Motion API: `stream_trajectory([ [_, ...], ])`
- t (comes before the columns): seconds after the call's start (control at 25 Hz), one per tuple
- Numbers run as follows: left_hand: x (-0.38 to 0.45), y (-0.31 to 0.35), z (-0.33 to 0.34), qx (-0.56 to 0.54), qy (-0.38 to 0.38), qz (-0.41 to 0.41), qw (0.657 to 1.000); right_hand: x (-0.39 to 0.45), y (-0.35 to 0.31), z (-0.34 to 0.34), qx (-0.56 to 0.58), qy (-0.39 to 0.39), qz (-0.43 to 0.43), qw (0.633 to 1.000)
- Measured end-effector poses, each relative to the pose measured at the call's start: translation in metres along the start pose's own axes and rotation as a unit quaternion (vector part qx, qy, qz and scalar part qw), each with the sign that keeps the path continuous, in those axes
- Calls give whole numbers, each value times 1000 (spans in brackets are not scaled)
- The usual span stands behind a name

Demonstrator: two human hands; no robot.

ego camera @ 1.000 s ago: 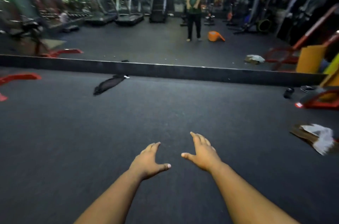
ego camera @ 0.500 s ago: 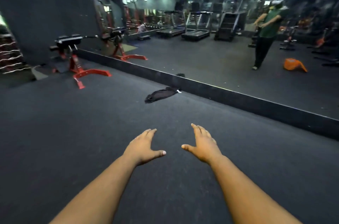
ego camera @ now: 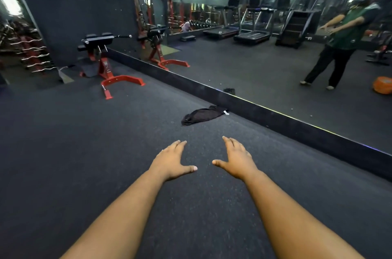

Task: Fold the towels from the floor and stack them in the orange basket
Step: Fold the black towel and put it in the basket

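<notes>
Both bare arms reach forward over the dark floor (ego camera: 89, 152). The left hand (ego camera: 172, 162) is spread flat, palm down, fingers straight and thumb out to the side, holding nothing. The right hand (ego camera: 235, 161) is likewise spread, fingers straight and together, thumb pointing toward the left hand, holding nothing. The two thumbs are near each other but apart, and neither hand touches the floor as far as can be seen.

A dark towel (ego camera: 202, 115) lies crumpled on the floor ahead of the hands, well apart from them, just beside the black base strip of the mirror (ego camera: 275, 80) wall. A small white tag shows at its far end.

The orange basket (ego camera: 382, 85) shows only as a reflection in the mirror, at the right edge, lying on the floor near the feet of the reflected person (ego camera: 341, 40), who wears a green top and dark trousers with arms held out.

A red bench (ego camera: 106, 61) with black pads stands on the floor at the far left, near the corner where the mirror begins. Treadmills (ego camera: 252, 31) appear in the reflection.
</notes>
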State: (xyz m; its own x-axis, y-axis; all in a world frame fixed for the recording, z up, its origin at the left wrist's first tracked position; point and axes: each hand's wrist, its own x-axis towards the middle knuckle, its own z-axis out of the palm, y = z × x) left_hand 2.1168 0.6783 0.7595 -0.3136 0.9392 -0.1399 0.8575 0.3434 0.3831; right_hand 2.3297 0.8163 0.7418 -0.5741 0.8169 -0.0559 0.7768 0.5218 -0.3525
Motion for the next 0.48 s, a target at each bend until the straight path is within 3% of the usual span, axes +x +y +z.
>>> stream_trajectory([
  [0.48, 307, -92, -69, 22, -43, 5, 999, 309, -16, -2, -3, -23, 31, 999],
])
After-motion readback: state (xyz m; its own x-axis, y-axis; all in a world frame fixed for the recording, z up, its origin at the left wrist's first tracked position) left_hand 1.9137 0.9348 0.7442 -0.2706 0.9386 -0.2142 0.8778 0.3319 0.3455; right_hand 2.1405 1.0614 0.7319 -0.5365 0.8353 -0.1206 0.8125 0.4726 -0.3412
